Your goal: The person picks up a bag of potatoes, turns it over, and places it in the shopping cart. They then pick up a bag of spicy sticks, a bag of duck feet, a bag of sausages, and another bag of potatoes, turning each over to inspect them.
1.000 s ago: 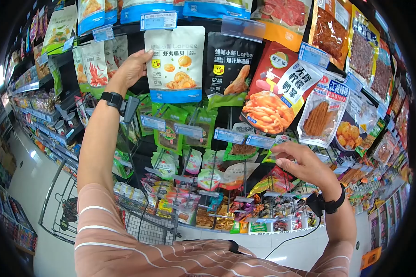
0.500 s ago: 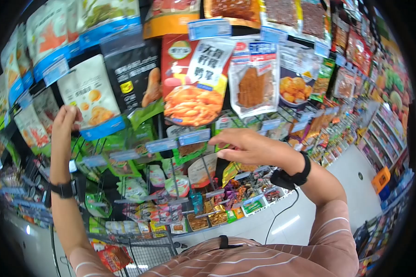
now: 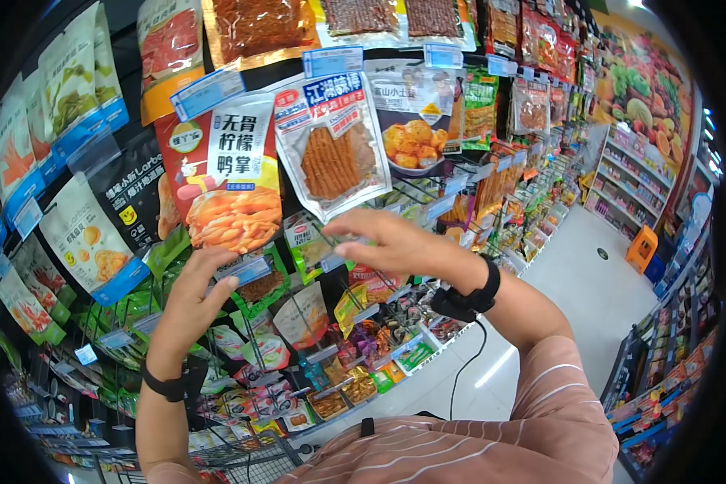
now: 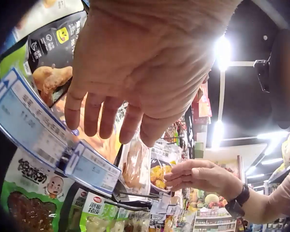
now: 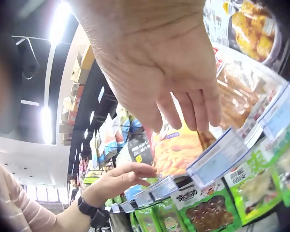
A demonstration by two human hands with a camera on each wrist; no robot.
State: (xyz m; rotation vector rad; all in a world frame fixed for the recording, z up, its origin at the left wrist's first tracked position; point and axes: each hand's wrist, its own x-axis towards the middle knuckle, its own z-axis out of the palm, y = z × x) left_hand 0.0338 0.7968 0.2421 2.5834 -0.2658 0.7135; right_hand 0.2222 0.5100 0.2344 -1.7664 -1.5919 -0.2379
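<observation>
In the head view the left hand (image 3: 192,300) is at the lower edge of a red and yellow pouch (image 3: 235,218) picturing orange food, fingers loosely extended; whether it touches cannot be told. My right hand (image 3: 387,242), fingers relaxed, is just below a clear-windowed pack of brown strips (image 3: 331,157). Neither hand holds anything. From the left wrist, that hand (image 4: 140,67) spreads over the pouch, with a black pouch (image 4: 53,63) beside it. In the right wrist view the right hand (image 5: 159,63) hangs downward before the brown-strip pack (image 5: 237,92).
White pouches (image 3: 93,242) hang at the left, with blue price tags (image 3: 208,95) along the racks. Lower rows hold green packs (image 3: 258,282) and small snacks. A cart (image 3: 258,468) stands at the bottom. Tiled floor (image 3: 540,282) and an orange floor sign (image 3: 641,248) are at the right.
The view has swung toward the right along the racks. My left hand has left the white scallop pouch and moved to the red and yellow one. The right hand has shifted rightward along the packs.
</observation>
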